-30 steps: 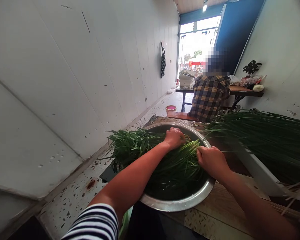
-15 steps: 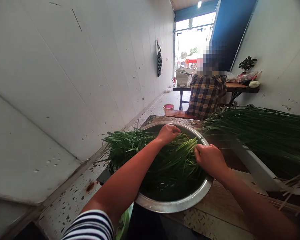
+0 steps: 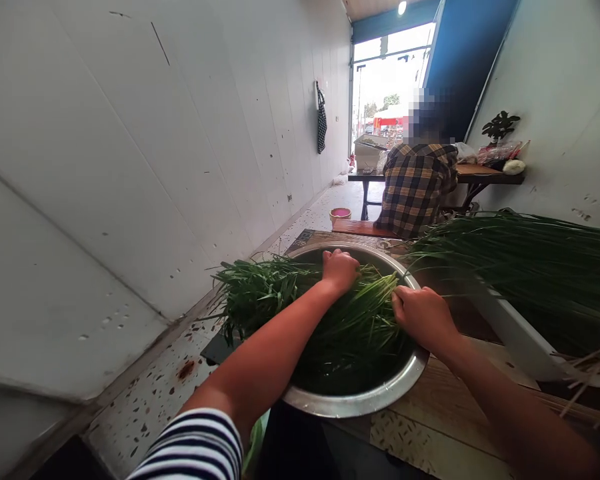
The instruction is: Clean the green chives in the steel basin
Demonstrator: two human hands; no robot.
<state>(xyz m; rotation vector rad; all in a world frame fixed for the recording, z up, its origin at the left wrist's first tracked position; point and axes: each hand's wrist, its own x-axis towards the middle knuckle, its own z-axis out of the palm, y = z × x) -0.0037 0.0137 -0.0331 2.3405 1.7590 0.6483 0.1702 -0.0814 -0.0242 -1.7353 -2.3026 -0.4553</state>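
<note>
A wide steel basin [image 3: 360,403] holds water and a heap of long, thin green leaves that look like garlic chives [image 3: 347,327]. Their leafy ends spill over the basin's left rim. My right hand [image 3: 423,313], at the right rim, grips the pale stem ends of a bunch, thumb on top. My left hand [image 3: 341,272] is curled over the far part of the basin, just above the greens. Its fingers are closed and turned away from me, so whatever they hold is hidden.
On the right, a white box [image 3: 517,327] carries a big pile of long chives [image 3: 540,267]. Wood-patterned boards [image 3: 460,393] lie under the basin. Ahead, a person in a plaid shirt [image 3: 417,187] sits at a table [image 3: 487,178], back to me. A small bucket [image 3: 340,215] stands on the floor.
My left hand has curled from a loose pinch with fingers pointing right into a closed hand, slightly further left over the greens. My right hand keeps its grip. The view has shifted slightly.
</note>
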